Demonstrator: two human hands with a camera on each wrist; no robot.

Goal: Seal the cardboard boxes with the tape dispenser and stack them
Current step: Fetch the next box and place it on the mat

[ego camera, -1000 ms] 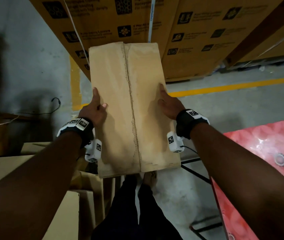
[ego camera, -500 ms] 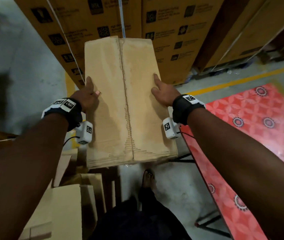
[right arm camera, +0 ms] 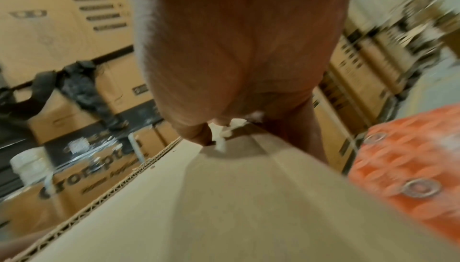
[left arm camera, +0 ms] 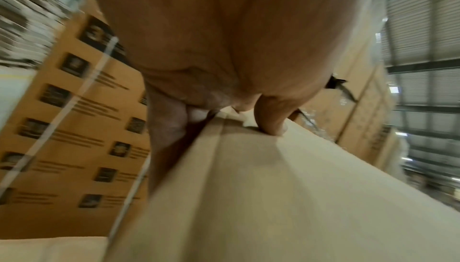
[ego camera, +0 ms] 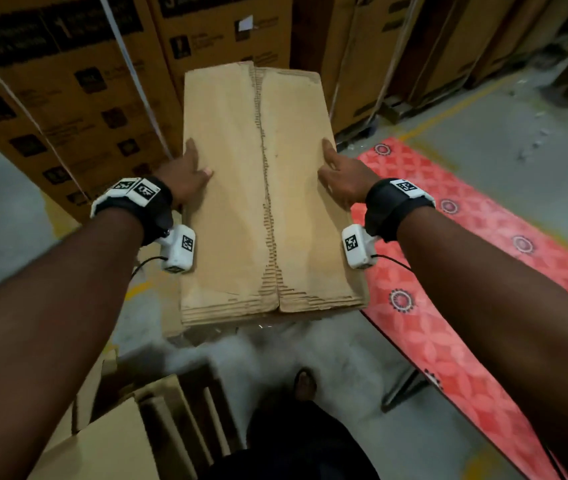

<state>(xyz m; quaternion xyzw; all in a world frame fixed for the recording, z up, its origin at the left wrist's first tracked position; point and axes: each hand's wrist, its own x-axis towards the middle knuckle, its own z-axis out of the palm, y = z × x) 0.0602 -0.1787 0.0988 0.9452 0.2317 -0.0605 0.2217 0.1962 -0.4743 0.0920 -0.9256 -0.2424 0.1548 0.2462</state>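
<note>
I hold a long plain cardboard box [ego camera: 234, 202] in the air in front of me, its two top flaps meeting along a ragged centre seam with no tape visible. My left hand [ego camera: 185, 174] grips its left edge, thumb on top and fingers down the side. On the opposite edge my right hand [ego camera: 344, 174] grips the same way. In the left wrist view the thumb [left arm camera: 271, 124] presses on the box top [left arm camera: 273, 187]. The right wrist view shows the palm [right arm camera: 236, 50] over the box [right arm camera: 224, 197]. No tape dispenser is in view.
Tall printed cartons [ego camera: 68, 98] strapped with white bands stand close behind the box. A table with a red patterned cover [ego camera: 466, 271] is at the right. Open cardboard boxes [ego camera: 119, 438] sit at the lower left. My foot [ego camera: 305, 384] is on the grey floor.
I have turned to the right with the box, so the red-covered table has come further into view. Both hands keep the same grip on the box edges.
</note>
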